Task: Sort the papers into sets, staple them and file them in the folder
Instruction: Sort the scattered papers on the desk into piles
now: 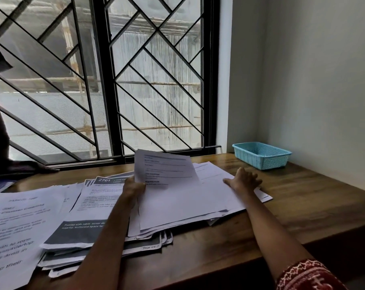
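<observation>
"Where was the sheet [163, 167]?"

"It stood up over the white pile [183, 206] in the middle of the table [303, 201], long side pointing to the window edge. The left hand [133, 188] pinched its bottom corner."

"And the right hand [243, 180]?"

"Flat, fingers spread, pressing the pile's far right side. No folder showed."

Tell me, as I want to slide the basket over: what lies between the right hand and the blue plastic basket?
Head view: only bare wooden table between right hand and blue plastic basket.
</observation>
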`<state>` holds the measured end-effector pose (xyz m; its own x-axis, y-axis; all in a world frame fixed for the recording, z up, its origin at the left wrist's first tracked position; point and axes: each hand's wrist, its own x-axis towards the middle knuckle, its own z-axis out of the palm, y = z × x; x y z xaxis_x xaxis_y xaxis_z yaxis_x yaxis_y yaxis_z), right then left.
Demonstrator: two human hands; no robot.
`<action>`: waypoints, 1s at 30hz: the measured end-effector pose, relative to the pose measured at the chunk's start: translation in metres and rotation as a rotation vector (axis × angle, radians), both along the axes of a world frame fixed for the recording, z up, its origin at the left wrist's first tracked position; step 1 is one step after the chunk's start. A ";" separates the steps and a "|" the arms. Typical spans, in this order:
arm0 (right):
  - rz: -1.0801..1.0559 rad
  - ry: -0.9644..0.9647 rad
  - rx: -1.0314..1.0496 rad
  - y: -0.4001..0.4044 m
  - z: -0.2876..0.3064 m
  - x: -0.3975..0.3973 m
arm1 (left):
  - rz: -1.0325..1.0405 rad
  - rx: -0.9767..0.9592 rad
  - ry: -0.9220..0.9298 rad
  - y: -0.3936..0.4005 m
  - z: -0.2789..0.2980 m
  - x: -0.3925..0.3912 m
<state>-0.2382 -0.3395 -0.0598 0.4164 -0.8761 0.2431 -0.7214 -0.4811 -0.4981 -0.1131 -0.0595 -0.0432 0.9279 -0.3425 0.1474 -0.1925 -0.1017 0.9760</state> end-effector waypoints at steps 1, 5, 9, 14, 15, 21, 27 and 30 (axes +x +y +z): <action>-0.013 0.002 0.018 0.000 0.001 -0.001 | -0.008 -0.011 0.010 0.000 0.000 -0.001; -0.042 -0.021 -0.031 -0.004 0.002 0.000 | -0.008 -0.009 0.037 0.000 -0.001 -0.001; -0.040 -0.124 -0.086 -0.004 0.001 0.004 | 0.028 0.010 0.023 -0.002 0.000 -0.002; -0.068 -0.285 -0.175 -0.006 0.001 0.003 | 0.016 -0.028 0.047 -0.001 0.000 -0.003; -0.077 -0.310 -0.192 -0.007 0.001 0.003 | 0.015 -0.048 0.052 0.000 0.000 -0.003; -0.087 -0.716 -0.127 -0.003 0.016 -0.002 | 0.031 -0.063 0.024 0.001 0.001 -0.006; -0.214 -1.166 0.143 -0.004 0.027 -0.003 | 0.045 0.023 0.039 0.000 0.000 0.001; -0.186 -1.221 0.215 -0.001 0.025 0.002 | 0.063 0.077 0.035 0.000 -0.002 0.004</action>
<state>-0.2367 -0.3406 -0.0349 -0.1138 -0.9671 0.2275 0.2171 -0.2477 -0.9442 -0.1089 -0.0597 -0.0452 0.9521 -0.2923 0.0902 -0.1496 -0.1878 0.9708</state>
